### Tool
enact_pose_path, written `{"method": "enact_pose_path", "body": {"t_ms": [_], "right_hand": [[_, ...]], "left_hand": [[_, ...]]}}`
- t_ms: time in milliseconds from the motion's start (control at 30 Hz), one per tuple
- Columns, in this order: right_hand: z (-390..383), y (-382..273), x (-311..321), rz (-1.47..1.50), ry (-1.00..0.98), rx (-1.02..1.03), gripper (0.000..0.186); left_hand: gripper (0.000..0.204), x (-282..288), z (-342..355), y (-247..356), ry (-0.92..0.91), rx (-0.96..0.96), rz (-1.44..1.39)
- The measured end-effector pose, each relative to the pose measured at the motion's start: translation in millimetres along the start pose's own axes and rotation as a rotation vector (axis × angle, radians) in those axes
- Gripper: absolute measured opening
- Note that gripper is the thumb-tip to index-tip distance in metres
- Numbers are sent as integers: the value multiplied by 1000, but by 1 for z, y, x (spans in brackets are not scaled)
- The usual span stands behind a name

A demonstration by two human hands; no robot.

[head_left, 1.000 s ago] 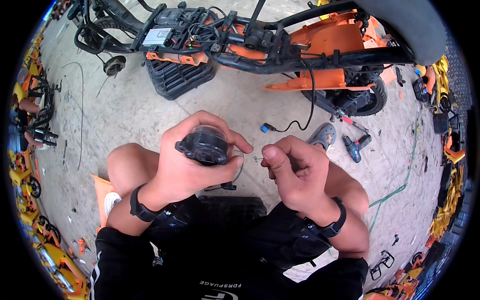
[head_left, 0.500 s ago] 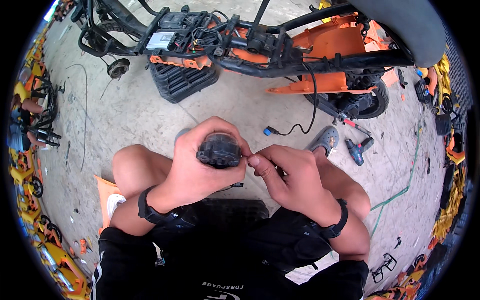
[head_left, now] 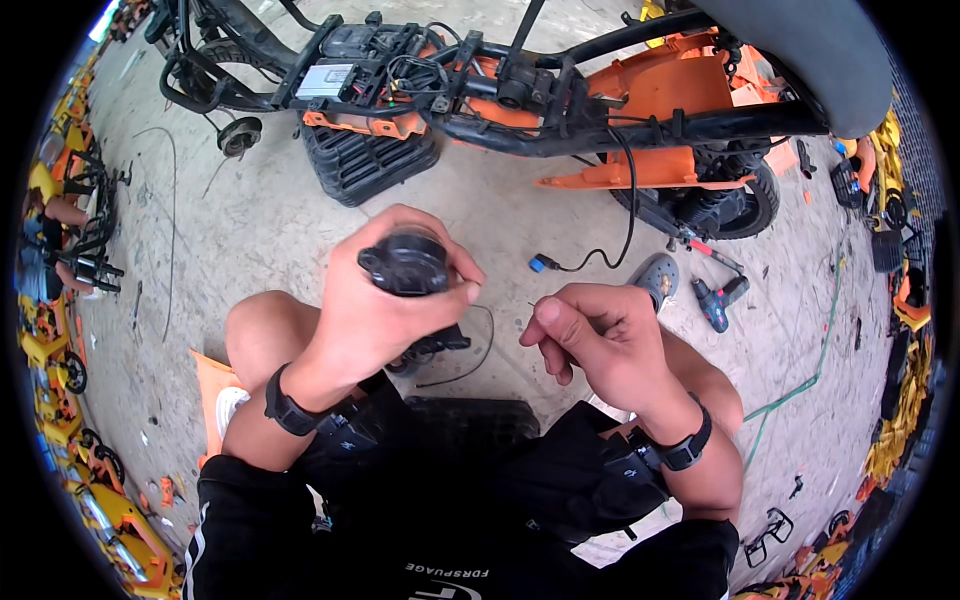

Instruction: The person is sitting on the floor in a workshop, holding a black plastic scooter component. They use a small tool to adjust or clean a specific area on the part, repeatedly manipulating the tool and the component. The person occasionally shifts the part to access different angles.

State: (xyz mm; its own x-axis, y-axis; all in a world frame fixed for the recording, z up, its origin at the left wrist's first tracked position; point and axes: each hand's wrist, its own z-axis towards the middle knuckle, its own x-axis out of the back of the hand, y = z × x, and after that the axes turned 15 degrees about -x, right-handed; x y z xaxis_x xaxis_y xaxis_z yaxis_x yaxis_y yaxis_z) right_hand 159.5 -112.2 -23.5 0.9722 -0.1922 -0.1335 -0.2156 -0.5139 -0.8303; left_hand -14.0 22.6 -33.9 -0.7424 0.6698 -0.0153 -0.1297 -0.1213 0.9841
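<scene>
Where left hand (head_left: 375, 320) wraps black round part (head_left: 405, 264), underside hidden.

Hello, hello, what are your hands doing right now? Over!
Left hand gripping round black plastic part, thin black wire hanging below it. Right hand apart, pinching something too thin to tell. Nothing between the hands.

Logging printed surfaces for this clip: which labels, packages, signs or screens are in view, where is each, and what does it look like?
Label on the control box: top left, on the stripped scooter frame; a pale rectangular sticker on a grey box, print too small to tell.
Print on the shirt: bottom centre, small white lettering on black cloth.
No packages, signs or screens show.
The left hand grips a round black part with no visible label.
</scene>
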Motion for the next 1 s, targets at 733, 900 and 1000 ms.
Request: {"method": "enact_pose_path", "body": {"t_ms": [733, 900, 1000], "right_hand": [[6, 7, -12, -191, 317, 405, 14], [1, 3, -7, -566, 375, 700, 17], [5, 1, -8, -569, 397, 772, 17]], "left_hand": [[35, -9, -3, -3, 25, 281, -510], [50, -13, -1, 2, 44, 375, -553], [42, -18, -3, 7, 65, 370, -527]]}}
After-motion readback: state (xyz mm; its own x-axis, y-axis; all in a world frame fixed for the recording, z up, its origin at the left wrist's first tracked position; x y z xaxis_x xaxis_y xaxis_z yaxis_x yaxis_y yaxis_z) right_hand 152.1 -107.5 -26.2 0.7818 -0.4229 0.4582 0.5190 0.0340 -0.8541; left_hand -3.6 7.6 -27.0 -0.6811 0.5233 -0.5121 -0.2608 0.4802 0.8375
